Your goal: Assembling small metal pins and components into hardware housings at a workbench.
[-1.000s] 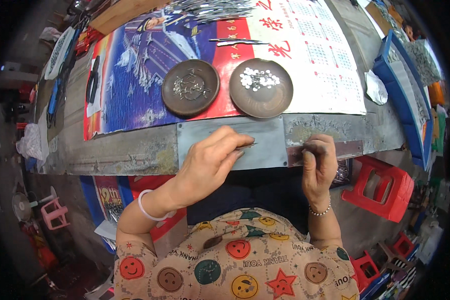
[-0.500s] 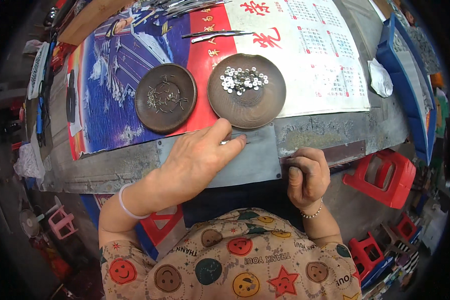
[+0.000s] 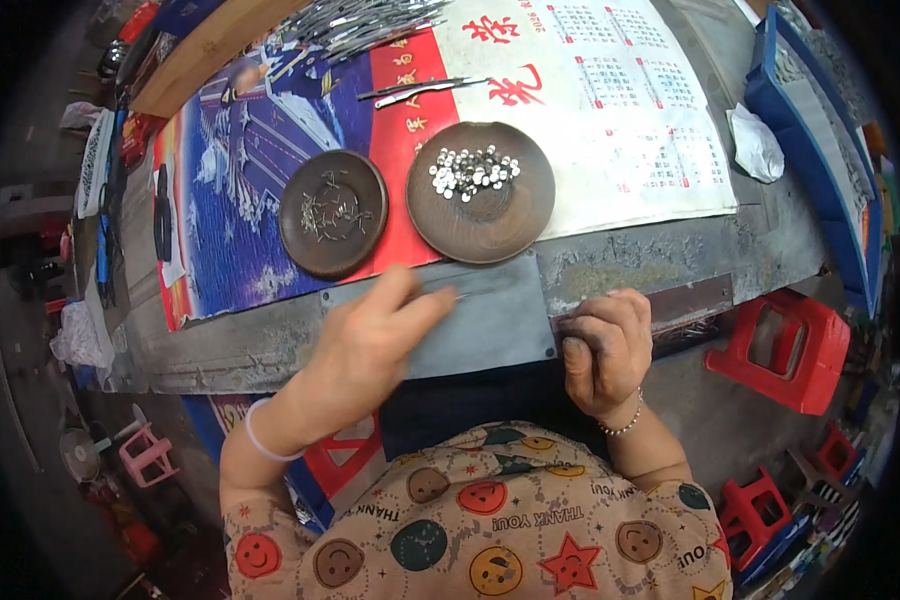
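My left hand, blurred by motion, is over the smooth grey plate at the table's near edge. Its thumb and forefinger are bent together, and a tiny thin shiny tip shows by the thumb; what it belongs to I cannot make out. My right hand rests closed at the plate's right corner, fingers curled in, their contents hidden. Beyond the left hand sits a small dark round wooden dish with many thin metal pins. Right of it, a larger wooden dish holds a cluster of small shiny round pieces.
A calendar poster covers much of the table under the dishes. Tweezers lie beyond them, before a pile of thin metal tools. Crumpled white paper and a blue bin stand right. A red stool is below.
My left hand has moved left and slightly toward me, away from the larger dish. My right hand keeps its closed pose. The whole view has shifted a little.
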Demonstrator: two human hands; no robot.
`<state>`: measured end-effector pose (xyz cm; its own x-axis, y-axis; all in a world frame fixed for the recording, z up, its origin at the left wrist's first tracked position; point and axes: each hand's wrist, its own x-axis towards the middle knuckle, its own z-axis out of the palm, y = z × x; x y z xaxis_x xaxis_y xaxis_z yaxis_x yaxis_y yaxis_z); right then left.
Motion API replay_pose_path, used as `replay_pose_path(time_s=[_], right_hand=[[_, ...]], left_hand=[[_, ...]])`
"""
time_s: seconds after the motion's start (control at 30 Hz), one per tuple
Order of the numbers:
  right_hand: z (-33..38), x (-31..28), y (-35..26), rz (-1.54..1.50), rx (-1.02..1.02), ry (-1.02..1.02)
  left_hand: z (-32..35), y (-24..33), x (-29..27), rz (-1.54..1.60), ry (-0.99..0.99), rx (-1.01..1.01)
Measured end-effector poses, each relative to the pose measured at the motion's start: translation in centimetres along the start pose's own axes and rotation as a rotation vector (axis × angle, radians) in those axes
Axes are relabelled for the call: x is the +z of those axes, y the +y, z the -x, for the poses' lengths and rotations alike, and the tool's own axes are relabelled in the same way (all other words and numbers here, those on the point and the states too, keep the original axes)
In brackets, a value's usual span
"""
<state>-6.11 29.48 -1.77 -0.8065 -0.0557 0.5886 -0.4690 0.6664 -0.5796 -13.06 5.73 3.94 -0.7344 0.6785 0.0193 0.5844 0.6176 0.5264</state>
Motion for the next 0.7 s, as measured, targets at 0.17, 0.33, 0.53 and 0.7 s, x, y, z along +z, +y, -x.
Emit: replay_pose_path(time_s=[0.17,0.33,0.53,0.7], right_hand=[[-0.1,0.2,0.0,0.072,-0.011,-0.009],[-0.4,0.2,-0.8,0.034,0.065,-0.032],[-0.1,-0.6,-3.2,-0.269,0.125,-0.068],[-0.6,0.5,-5.7,-0.557,0.194,-0.246]], left_hand=[[-3.1,1.5,1.4,-0.044,-0.112,0.15],[-1.1,0.0,0.6,-0.065,-0.113,0.13],[1.3,-0.1,1.6,0.098,0.075,0.061],[5.4,3.4,1.5,1.064,0.099,-0.351]])
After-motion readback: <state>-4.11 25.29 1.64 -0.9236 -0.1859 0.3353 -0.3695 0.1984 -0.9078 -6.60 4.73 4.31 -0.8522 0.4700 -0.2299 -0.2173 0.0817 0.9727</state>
